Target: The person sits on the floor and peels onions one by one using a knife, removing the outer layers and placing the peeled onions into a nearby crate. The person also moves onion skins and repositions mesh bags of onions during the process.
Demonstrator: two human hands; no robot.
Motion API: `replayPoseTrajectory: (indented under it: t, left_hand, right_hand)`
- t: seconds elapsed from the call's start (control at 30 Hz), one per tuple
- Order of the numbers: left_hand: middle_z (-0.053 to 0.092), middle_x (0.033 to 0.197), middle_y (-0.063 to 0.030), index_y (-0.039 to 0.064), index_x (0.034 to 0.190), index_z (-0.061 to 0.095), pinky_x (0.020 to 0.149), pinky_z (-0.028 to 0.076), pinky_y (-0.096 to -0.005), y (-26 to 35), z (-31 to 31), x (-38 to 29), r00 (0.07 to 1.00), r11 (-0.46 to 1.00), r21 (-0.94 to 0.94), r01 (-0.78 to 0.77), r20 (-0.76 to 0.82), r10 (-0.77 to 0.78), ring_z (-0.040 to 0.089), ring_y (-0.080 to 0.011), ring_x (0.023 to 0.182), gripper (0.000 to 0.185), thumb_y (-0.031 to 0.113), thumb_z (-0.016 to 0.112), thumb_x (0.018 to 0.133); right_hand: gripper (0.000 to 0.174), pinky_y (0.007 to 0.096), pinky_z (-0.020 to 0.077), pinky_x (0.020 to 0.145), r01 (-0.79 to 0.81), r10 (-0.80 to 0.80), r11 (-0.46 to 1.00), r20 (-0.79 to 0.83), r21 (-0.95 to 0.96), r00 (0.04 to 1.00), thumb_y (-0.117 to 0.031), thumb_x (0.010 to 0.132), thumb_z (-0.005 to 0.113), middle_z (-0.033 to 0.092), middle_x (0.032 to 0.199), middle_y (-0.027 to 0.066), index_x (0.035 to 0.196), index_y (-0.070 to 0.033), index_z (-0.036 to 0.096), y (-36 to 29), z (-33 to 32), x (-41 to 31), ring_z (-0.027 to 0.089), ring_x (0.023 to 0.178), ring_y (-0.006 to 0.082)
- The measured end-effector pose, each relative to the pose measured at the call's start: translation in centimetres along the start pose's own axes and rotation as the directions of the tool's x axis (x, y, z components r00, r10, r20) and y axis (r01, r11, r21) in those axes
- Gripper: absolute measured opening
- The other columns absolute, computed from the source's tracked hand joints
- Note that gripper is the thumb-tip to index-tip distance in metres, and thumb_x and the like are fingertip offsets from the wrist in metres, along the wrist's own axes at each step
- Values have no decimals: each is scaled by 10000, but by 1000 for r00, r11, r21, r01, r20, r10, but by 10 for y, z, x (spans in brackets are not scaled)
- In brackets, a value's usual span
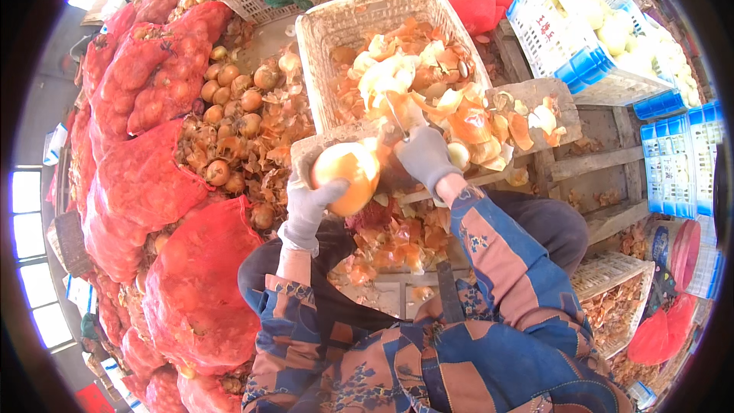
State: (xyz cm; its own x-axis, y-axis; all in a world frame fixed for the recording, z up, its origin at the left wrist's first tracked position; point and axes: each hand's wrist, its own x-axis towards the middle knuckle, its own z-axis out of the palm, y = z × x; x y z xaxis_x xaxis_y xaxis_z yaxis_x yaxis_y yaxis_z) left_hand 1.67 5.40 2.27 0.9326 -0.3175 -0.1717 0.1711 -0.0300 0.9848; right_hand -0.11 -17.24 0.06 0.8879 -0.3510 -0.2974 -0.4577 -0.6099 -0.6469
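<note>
My left hand (312,198), in a pale grey glove, grips a large yellow-brown onion (351,175) at the near edge of a wooden board (321,140). To its right, my gloved right hand (424,155) is closed around a tool, perhaps a knife, whose blade (404,112) seems to point away from me; it is partly lost among the peels. Loose onion skins (473,120) lie on the board beside the right hand. Just beyond the board, a white plastic crate (307,63) holds papery skins and what look like onion pieces.
Red mesh sacks of onions (200,287) are piled at the left, with loose onions (250,100) and skins beside them. Blue-and-white crates (585,74) of peeled onions stand at the right, near a wooden pallet (596,169). Another crate (645,298) with skins lies at the lower right.
</note>
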Motion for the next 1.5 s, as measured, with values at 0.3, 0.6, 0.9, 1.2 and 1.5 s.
replayPoseTrajectory:
  t: [0.3,0.6,0.9,1.2,1.5]
  left_hand:
    - [593,1149,-99,-72,1312,453,919,452,-288,-6,12,-16,970,987,-158,20,-238,-58,568,-158,1022,618,237,705,839]
    - [582,1134,-67,-18,1201,525,894,437,-273,0,35,-23,951,1000,-26,-6,-310,-2,550,-137,993,467,299,672,891]
    - [568,1078,-90,-39,1169,518,833,446,-274,-5,49,-24,912,995,90,-50,-401,82,532,-134,931,469,281,692,873]
    - [592,1116,-98,-24,1203,520,896,462,-305,3,40,-13,943,993,-115,-40,-332,0,571,-168,995,515,215,749,809]
    - [591,1167,-122,-51,1284,477,928,467,-322,-5,28,-5,995,997,-68,-23,-97,16,576,-192,1046,633,184,759,767]
  right_hand:
    - [310,481,496,704,88,-93,982,17,168,996,-314,859,599,649,733,213,904,-6,604,4,4,-83,654,775,394]
    - [281,485,490,614,203,-206,978,103,41,973,-267,868,583,638,668,204,947,2,573,-3,25,-123,648,646,382]
    - [286,485,499,648,118,-121,992,109,33,987,-245,844,597,627,702,256,930,29,597,5,37,-109,646,661,393]
    - [219,323,484,410,-543,-17,300,573,784,819,-179,869,596,619,664,123,898,35,626,20,-2,-91,581,450,198]
    - [342,387,503,541,133,-73,890,-151,436,986,-283,865,635,668,743,206,971,42,617,4,12,-80,661,591,301]
